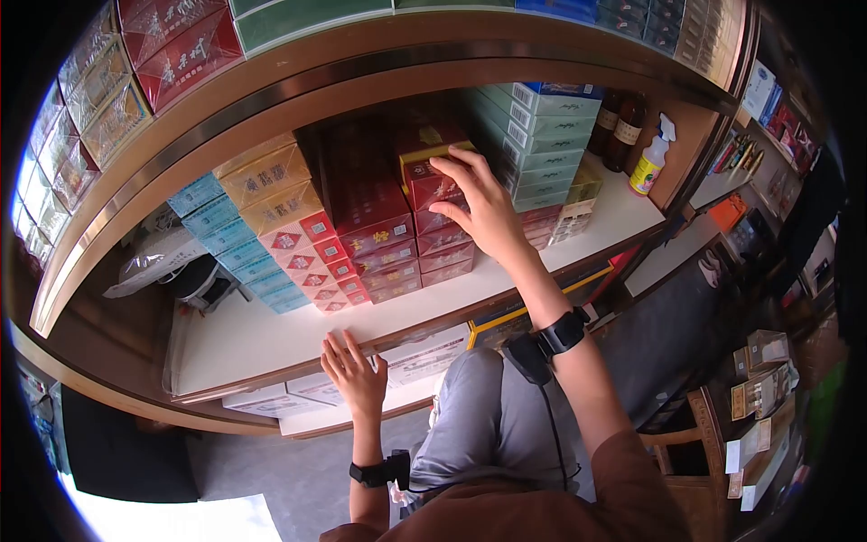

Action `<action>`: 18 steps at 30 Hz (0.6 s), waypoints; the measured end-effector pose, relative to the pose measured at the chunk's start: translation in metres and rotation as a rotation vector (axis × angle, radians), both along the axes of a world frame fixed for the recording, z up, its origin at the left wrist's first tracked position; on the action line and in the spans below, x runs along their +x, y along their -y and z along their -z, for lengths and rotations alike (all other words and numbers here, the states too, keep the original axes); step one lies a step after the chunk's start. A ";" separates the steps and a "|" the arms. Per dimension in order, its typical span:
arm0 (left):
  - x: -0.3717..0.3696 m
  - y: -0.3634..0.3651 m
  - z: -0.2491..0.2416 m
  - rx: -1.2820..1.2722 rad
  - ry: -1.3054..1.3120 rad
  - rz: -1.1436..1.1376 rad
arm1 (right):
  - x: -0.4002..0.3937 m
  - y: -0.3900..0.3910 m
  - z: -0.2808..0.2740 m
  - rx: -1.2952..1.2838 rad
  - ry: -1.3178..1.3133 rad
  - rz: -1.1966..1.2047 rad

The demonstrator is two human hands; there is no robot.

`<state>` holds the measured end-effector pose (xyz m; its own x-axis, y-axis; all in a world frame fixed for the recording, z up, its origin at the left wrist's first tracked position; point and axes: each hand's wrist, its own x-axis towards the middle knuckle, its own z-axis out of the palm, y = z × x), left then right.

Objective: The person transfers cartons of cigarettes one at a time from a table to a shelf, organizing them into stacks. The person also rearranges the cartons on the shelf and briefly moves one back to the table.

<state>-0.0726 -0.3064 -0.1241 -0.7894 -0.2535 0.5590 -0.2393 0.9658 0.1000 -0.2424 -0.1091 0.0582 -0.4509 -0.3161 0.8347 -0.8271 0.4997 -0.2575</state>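
My right hand (490,206) has its thumb and fingers around the front end of a red carton with a gold edge (421,172), on top of a stack in the cabinet. Under it lie more dark red cartons (442,244). To the left rises another stack of dark red cartons (375,212). My left hand (359,378) rests at the front edge of the white shelf (271,348), fingers spread and holding nothing. Beyond its fingertips are stacked red-and-pink cartons (316,266).
Gold cartons (266,185) and light blue cartons (235,248) stand left; pale green cartons (546,149) stand right. Farther right are brown bottles (625,134) and a spray bottle (650,161). A curved wooden counter edge (361,77) overhangs the shelf. A wooden chair (695,443) stands behind my right arm.
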 end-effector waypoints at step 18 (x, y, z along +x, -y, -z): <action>0.000 0.004 0.013 -0.216 0.113 -0.096 | 0.002 -0.004 0.012 -0.109 0.073 -0.029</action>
